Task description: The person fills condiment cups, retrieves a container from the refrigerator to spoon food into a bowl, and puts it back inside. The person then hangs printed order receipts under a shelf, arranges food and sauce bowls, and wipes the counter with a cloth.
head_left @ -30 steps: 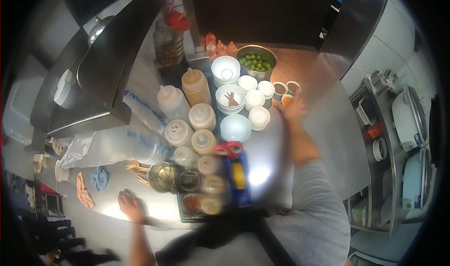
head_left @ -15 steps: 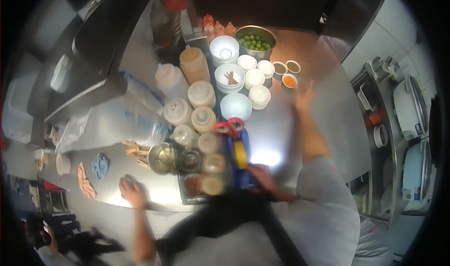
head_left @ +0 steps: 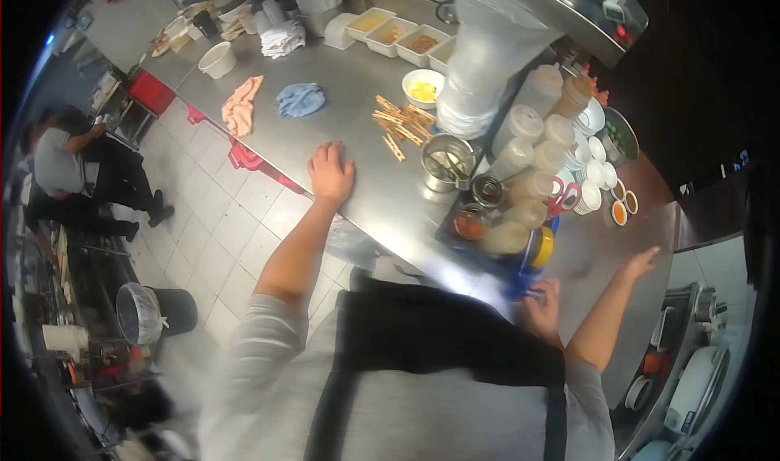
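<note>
My left hand (head_left: 331, 173) lies flat on the edge of the steel counter (head_left: 357, 95), fingers a little apart and holding nothing. On the right, my right hand (head_left: 640, 264) is held over the counter with fingers stretched out and nothing visible in them. Small cups of sauce (head_left: 619, 212) stand beyond it, near stacked white bowls (head_left: 591, 118). Another hand (head_left: 543, 305), seemingly a co-worker's, touches the blue tape dispenser (head_left: 524, 278) with yellow tape. Squeeze bottles and jars (head_left: 532, 186) fill a dark tray between my hands.
Wooden clothespins (head_left: 404, 122), a metal pot (head_left: 447, 162), a blue cloth (head_left: 301, 100) and a pink cloth (head_left: 242, 106) lie on the counter. Plastic bags (head_left: 479, 63) hang over it. A person (head_left: 61, 156) is at the far left, beyond a bin (head_left: 166, 311).
The view has swung left, showing more counter and floor. My right hand has moved away from the sauce cups. The other hand came into view at the tape dispenser.
</note>
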Tool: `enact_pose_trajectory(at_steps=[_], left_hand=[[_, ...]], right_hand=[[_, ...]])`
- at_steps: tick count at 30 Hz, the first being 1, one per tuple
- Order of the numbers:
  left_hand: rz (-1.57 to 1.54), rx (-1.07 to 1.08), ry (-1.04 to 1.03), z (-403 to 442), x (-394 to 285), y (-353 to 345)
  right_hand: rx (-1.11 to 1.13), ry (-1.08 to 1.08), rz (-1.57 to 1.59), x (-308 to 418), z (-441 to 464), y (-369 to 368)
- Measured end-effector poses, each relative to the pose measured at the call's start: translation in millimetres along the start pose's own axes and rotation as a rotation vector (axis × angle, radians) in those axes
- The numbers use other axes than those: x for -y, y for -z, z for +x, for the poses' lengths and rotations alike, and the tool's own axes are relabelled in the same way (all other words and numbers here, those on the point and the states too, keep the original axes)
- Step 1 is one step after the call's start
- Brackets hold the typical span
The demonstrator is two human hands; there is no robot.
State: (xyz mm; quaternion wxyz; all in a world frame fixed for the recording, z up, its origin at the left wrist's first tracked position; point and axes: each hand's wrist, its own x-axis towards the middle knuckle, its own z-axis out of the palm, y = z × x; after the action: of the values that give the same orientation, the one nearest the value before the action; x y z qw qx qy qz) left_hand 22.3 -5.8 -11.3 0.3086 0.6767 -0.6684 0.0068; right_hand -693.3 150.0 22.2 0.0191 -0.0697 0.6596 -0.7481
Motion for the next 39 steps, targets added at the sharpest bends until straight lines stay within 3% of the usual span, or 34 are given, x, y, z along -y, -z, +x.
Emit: enact_pose_trajectory(at_steps=[3,7,11,12,17,19,20,22,24,26,28,29,31,32,35,36,38,39], left_hand=[[-0.057,0.049,0.073,20,13,10],[-0.036,-0.052,-0.058,82,51,15],[0.151,0.01,-0.193,147,89,23],[0.168,-0.005,-0.254,161,104,16],[0.297,0.239,-0.131,187,118,10],[0.11,0.198,-0.322,200,180,-40],[0.092,0.195,-0.333,200,181,-38],[-0.027,0.207,-0.356,199,175,-24],[-0.221,0.232,-0.378,188,158,-5],[-0.642,0.423,-0.072,150,104,42],[-1.012,0.643,-0.149,105,61,80],[-1.154,0.813,-0.248,82,42,98],[-0.864,0.896,-0.807,61,-18,156],[-0.897,0.881,-0.786,54,-25,158],[-0.921,0.783,-0.701,56,-27,146],[-0.874,0.722,-0.641,61,-14,131],[-0.734,0.594,-0.575,72,17,97],[-0.638,0.526,-0.565,77,39,79]], right_hand=[[-0.066,0.128,0.113,136,-95,-38],[0.035,0.332,0.347,202,-162,-51],[0.217,0.635,0.344,222,-246,-39],[0.232,0.627,0.354,229,-272,-37],[0.509,0.607,0.311,220,-374,-36],[0.734,0.529,0.236,198,-414,-36],[0.855,0.416,0.321,194,-438,-39],[1.034,0.037,0.055,180,-475,-38],[1.166,-0.061,0.041,142,-500,-40],[1.289,-0.24,0.011,125,-521,-43],[1.272,-0.537,0.051,121,-533,-53],[1.265,-0.697,0.067,119,-539,-57],[1.2,-0.898,0.325,127,-554,-68],[1.145,-0.963,0.442,130,-561,-74],[1.027,-0.74,0.412,129,-534,-81],[0.671,-0.673,0.252,193,-531,-82],[0.43,-0.385,0.245,173,-464,-70],[0.601,-0.069,0.286,203,-436,-59]])
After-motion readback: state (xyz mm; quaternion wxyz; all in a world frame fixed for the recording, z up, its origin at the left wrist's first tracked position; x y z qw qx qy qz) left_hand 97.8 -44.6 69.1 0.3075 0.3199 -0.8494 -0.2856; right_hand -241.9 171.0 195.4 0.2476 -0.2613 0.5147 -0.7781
